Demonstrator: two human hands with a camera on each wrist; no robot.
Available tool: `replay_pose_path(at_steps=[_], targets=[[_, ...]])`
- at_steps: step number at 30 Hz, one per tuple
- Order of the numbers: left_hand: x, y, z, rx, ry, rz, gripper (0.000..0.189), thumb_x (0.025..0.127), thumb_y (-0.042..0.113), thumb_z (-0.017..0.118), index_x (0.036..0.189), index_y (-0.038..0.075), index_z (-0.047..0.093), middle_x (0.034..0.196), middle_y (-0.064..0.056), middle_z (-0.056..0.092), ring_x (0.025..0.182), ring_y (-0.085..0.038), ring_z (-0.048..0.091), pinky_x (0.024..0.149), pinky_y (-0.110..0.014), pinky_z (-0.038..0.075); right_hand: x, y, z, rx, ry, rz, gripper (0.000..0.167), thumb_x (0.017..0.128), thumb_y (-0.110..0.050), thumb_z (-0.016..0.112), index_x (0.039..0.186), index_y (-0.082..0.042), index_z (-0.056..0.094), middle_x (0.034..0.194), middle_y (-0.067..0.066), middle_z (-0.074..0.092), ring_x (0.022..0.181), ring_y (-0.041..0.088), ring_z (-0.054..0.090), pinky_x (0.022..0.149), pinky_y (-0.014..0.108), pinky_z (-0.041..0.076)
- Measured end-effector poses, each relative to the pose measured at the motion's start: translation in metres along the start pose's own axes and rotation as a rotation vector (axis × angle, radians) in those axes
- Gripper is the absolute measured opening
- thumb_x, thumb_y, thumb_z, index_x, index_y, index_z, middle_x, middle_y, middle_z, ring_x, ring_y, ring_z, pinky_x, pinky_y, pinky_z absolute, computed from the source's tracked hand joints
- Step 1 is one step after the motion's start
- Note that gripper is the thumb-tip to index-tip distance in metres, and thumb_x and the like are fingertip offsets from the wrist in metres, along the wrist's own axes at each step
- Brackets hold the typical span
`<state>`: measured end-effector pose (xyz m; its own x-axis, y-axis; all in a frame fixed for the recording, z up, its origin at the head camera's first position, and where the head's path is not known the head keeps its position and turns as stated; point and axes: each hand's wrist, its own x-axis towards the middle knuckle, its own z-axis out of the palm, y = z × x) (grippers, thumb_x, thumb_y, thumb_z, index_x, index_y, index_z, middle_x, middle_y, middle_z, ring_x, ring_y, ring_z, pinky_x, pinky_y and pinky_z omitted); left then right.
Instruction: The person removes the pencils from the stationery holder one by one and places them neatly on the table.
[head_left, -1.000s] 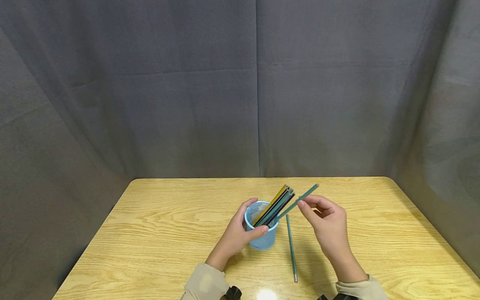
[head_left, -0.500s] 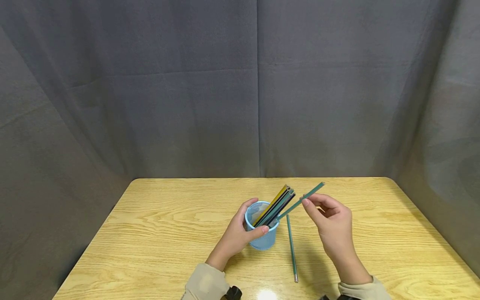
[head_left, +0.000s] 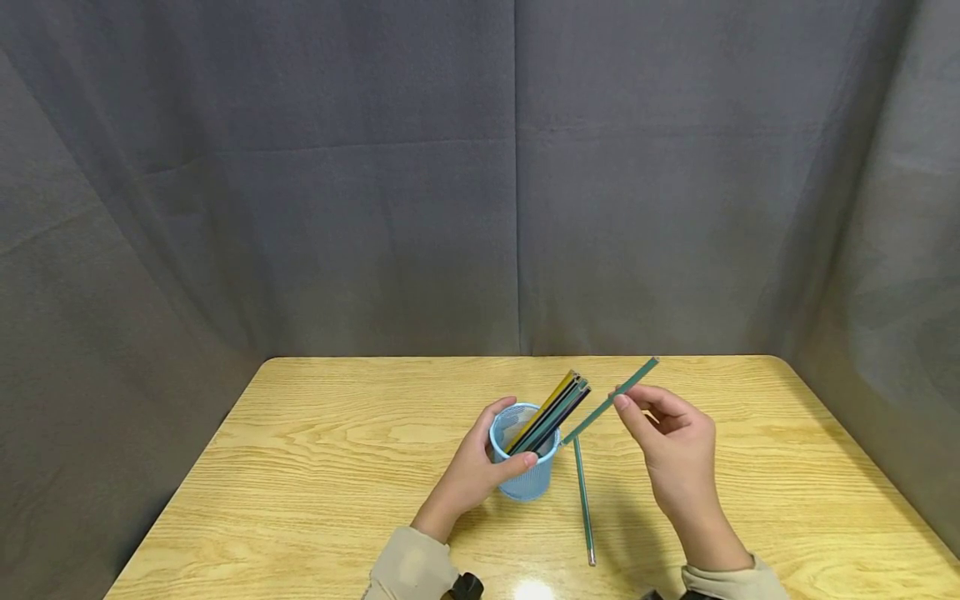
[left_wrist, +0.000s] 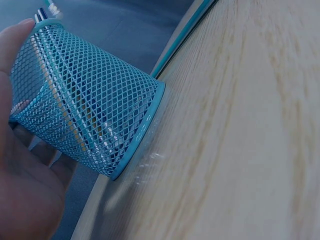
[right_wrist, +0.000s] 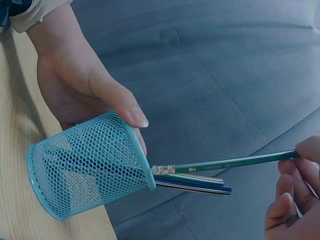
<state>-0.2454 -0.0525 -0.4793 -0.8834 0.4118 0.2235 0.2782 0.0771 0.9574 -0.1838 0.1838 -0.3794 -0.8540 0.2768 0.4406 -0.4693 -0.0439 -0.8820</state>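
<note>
A light blue mesh pencil cup (head_left: 525,482) is tipped a little to the right, and my left hand (head_left: 476,467) grips it with the thumb over the rim. Yellow, dark and green pencils (head_left: 549,414) lean together out of the cup. Between thumb and fingertips, my right hand (head_left: 675,442) pinches a green pencil (head_left: 603,407) near its middle, slanting up to the right. This pencil's metal-banded end (right_wrist: 164,170) is right at the cup's rim in the right wrist view. The cup's bottom edge (left_wrist: 145,130) is close over the table in the left wrist view.
Another green pencil (head_left: 584,508) lies on the wooden table (head_left: 337,483), just right of the cup and between the hands. Grey cloth (head_left: 375,208) hangs behind the table and along both sides.
My right hand has moved right and slightly up, drawing the green pencil along, so its lower end has shifted from within the cup to the rim. My left hand and the cup have barely moved.
</note>
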Motion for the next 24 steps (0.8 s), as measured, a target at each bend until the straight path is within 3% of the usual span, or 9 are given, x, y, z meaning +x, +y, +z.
replay_pose_path(at_steps=[24], targets=[[0.0007,-0.0012,-0.0003,0.019,0.007,-0.008,0.076,0.087,0.038,0.076,0.149,0.039,0.033,0.135,-0.009,0.05,0.118,-0.021,0.051,0.1,-0.048,0.042,0.0034,0.004,-0.0059,-0.087,-0.006,0.044,0.015,0.088,0.008,0.069,0.102,0.013,0.069,0.093,0.002,0.073,0.088,0.007,0.067,0.08,0.022,0.053]])
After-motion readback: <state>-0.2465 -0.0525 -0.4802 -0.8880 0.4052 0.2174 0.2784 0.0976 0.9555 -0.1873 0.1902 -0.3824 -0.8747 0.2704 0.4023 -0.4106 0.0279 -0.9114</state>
